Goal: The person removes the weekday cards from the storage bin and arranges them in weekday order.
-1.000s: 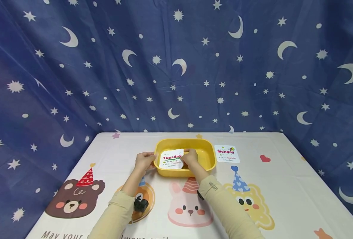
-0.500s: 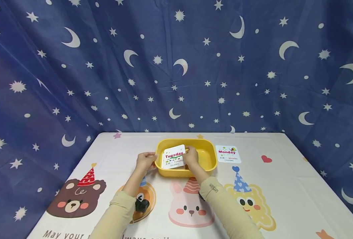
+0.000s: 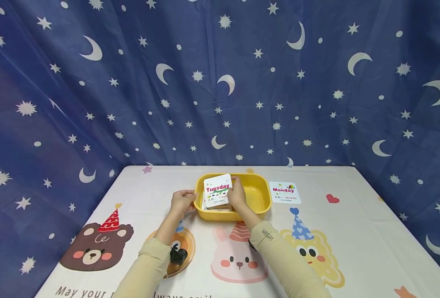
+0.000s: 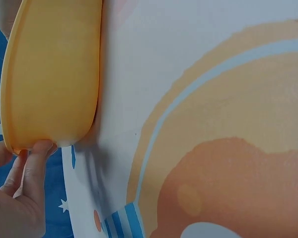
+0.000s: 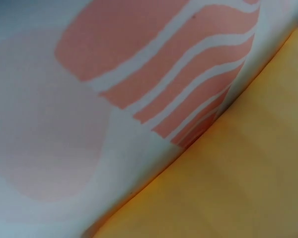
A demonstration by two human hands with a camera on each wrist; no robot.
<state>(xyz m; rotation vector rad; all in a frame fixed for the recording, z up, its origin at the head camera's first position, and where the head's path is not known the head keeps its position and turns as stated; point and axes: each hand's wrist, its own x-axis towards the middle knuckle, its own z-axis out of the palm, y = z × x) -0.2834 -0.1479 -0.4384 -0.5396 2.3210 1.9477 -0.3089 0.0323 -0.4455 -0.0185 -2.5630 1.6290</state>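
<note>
A white card printed "Tuesday" (image 3: pixel 218 187) is held by its right edge in my right hand (image 3: pixel 237 195), tilted over the left part of a yellow plastic box (image 3: pixel 220 216). Below it, inside the box, more cards (image 3: pixel 220 208) show partly, one reading "Wednesday". My left hand (image 3: pixel 181 201) grips the box's left end, thumb and fingers at the rim, as the left wrist view shows with fingertips (image 4: pixel 43 146) on the outer wall. In the right wrist view the box's wall (image 5: pixel 228 193) fills the lower right, and the right hand is out of sight.
A card printed "Monday" (image 3: pixel 284 193) lies flat on the table just right of the box. The tablecloth (image 3: pixel 369 231) has printed cartoon animals and lettering. A blue curtain (image 3: pixel 190 103) with moons and stars hangs behind the table.
My right hand has raised the "Tuesday" card up and slightly right, uncovering the cards beneath it. My left hand stays at the box's left end.
</note>
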